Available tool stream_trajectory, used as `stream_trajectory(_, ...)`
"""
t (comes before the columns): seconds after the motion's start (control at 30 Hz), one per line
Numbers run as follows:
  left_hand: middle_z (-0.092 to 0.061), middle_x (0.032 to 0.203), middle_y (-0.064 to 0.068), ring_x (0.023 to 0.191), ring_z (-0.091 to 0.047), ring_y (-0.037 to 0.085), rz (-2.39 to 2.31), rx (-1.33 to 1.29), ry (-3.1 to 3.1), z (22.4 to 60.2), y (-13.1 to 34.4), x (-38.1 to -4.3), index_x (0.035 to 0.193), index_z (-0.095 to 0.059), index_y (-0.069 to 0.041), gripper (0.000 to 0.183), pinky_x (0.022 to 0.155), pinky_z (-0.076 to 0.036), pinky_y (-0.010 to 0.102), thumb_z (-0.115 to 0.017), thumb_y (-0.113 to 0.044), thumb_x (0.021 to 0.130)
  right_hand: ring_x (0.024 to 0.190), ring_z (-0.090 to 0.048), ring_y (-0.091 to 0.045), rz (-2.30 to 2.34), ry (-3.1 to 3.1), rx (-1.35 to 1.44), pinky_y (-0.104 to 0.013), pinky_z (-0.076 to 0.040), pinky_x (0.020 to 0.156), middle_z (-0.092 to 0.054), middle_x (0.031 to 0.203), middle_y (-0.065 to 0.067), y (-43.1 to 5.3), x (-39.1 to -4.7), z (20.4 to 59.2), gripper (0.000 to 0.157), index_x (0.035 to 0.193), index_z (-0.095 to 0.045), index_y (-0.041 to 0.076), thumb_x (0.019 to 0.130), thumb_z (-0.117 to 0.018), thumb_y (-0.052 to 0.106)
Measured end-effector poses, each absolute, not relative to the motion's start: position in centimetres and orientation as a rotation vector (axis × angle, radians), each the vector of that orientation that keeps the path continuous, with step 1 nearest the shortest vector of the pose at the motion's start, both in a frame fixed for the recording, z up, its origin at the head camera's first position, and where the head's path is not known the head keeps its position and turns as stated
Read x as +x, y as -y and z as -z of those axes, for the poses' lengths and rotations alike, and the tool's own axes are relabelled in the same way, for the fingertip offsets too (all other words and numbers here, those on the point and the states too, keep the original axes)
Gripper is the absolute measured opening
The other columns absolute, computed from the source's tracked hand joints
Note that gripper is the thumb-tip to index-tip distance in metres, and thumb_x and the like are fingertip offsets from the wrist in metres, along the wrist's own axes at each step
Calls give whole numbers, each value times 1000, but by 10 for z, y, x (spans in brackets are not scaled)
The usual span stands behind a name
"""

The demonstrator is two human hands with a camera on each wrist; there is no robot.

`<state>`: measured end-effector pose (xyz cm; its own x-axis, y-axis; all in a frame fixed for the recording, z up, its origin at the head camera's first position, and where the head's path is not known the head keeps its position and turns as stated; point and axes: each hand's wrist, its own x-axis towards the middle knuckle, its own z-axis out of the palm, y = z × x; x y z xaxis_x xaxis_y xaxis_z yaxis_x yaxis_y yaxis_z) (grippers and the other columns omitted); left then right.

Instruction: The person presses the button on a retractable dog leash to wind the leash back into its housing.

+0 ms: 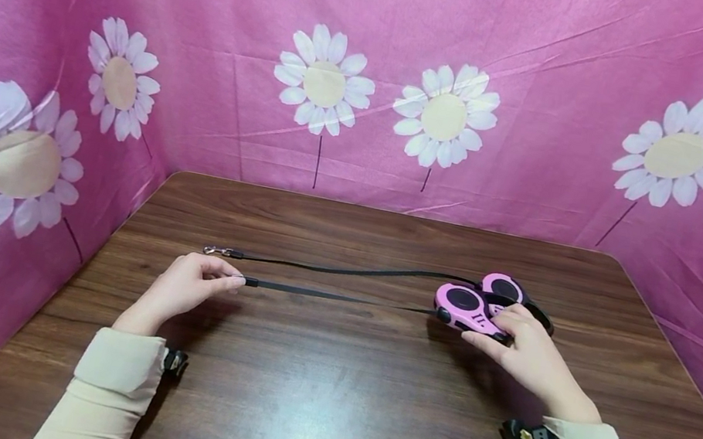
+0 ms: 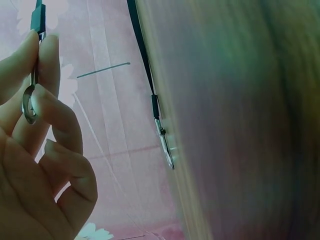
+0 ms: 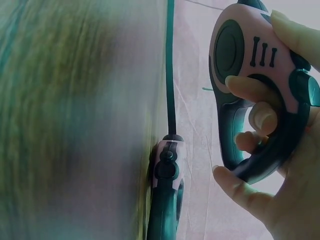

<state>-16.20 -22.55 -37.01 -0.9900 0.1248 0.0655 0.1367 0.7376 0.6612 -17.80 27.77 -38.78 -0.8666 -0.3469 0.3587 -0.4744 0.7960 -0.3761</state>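
Note:
My right hand (image 1: pixel 529 353) grips the black handle of a pink and black retractable dog leash (image 1: pixel 461 298); in the right wrist view several fingers pass through the handle loop (image 3: pixel 227 132). Its thin black strap (image 1: pixel 317 293) stretches straight leftward, raised over the table. At that end, my left hand (image 1: pixel 187 287) pinches the metal snap hook (image 2: pixel 29 107) between thumb and fingers. Behind it lies a second, matching leash (image 1: pixel 503 287), its casing (image 3: pixel 167 162) resting on the table. Its strap (image 1: pixel 342 270) runs left in a gentle curve to a silver snap hook (image 1: pixel 219 251).
Both leashes are over the far half of a dark wood-grain table (image 1: pixel 311 369). Pink cloth (image 1: pixel 240 11) with large white daisies hangs at the back and both sides. A black strap band (image 1: pixel 539 438) is on the right wrist, another (image 1: pixel 175 363) on the left.

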Motion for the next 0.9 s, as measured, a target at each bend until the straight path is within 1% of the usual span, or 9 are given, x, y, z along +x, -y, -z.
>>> stream_trajectory(0.3, -75, 93, 2, 78, -61, 11, 1106, -221, 2904, 373, 223, -163, 98, -78, -13, 22, 74, -48, 32, -70, -32, 91, 83, -47, -9, -656, 2675, 662, -22, -35, 72, -58, 85, 1, -276, -179, 389, 22, 72, -65, 21, 79, -82, 33)
stream_trajectory(0.57, -75, 93, 1, 79, -62, 9, 1092, -231, 2905, 374, 220, -163, 98, -78, -15, 24, 72, -47, 31, -70, -37, 91, 82, -45, -7, -653, 2639, 702, -21, -33, 72, -55, 82, 3, -273, -179, 390, 29, 65, -57, 23, 78, -83, 30)
stream_trajectory(0.67, -75, 94, 1, 79, -61, 9, 1087, -228, 2904, 374, 219, -163, 98, -78, -16, 24, 71, -47, 31, -71, -37, 91, 83, -46, -9, -651, 2638, 704, -22, -34, 73, -56, 82, 2, -272, -178, 390, 27, 66, -60, 23, 77, -83, 31)
stream_trajectory(0.77, -75, 97, 2, 80, -62, 10, 1064, -224, 2907, 373, 218, -163, 98, -78, -17, 24, 72, -47, 32, -71, -39, 90, 87, -50, -12, -650, 2644, 698, -24, -36, 76, -60, 86, 0, -272, -179, 391, 23, 70, -65, 20, 77, -83, 31)
stream_trajectory(0.83, -75, 99, 2, 83, -63, 10, 1047, -222, 2912, 373, 217, -163, 97, -79, -18, 24, 73, -48, 33, -71, -40, 90, 89, -53, -16, -653, 2654, 687, -27, -37, 79, -63, 89, -3, -271, -179, 391, 22, 73, -67, 17, 77, -83, 32)
stream_trajectory(0.9, -75, 100, 2, 85, -63, 11, 1033, -220, 2915, 373, 217, -163, 97, -79, -20, 24, 73, -48, 33, -71, -42, 90, 93, -57, -21, -653, 2669, 678, -33, -40, 83, -66, 94, -8, -271, -178, 390, 23, 75, -70, 14, 78, -83, 33)
